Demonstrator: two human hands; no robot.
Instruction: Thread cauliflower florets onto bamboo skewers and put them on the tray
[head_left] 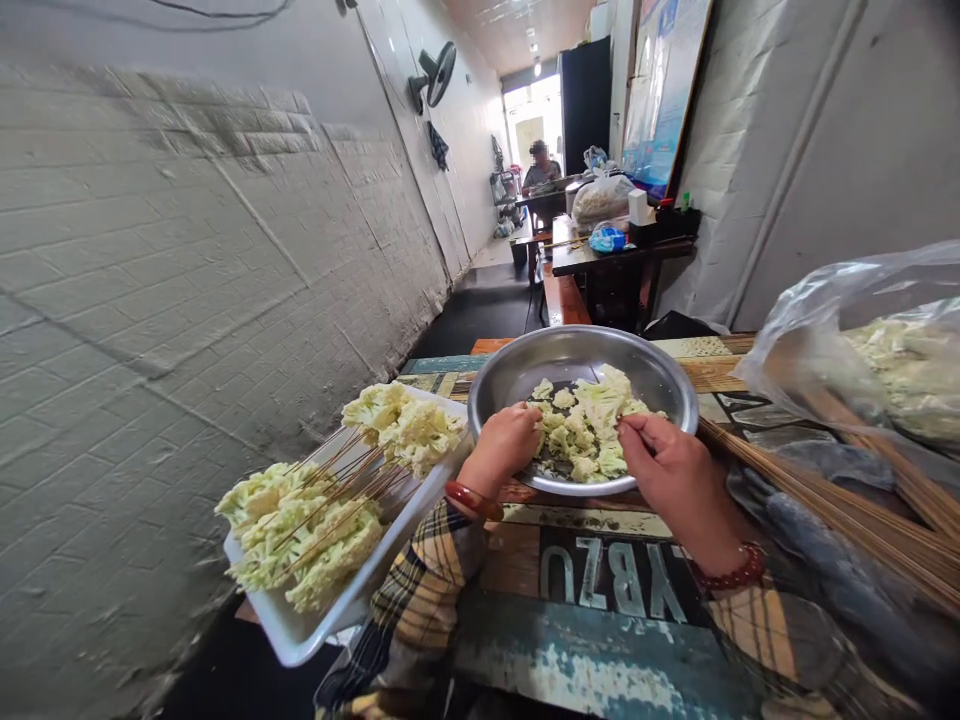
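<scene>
A round metal bowl (525, 365) holds loose cauliflower florets (589, 425) at the table's near middle. My left hand (508, 440) rests over the bowl's near rim with its fingers curled in among the florets. My right hand (667, 465) sits beside it, fingertips pinched on a floret at the pile's right edge. A white rectangular tray (300, 630) to the left carries cauliflower skewers (330, 500) stacked in two heaps, sticks crossing in the middle.
A bundle of bare bamboo sticks (840, 510) lies at the right, under a clear plastic bag of cauliflower (892, 360). A white brick wall (172, 300) runs close on the left. Farther back stand dark tables (615, 260) and a seated person (540, 165).
</scene>
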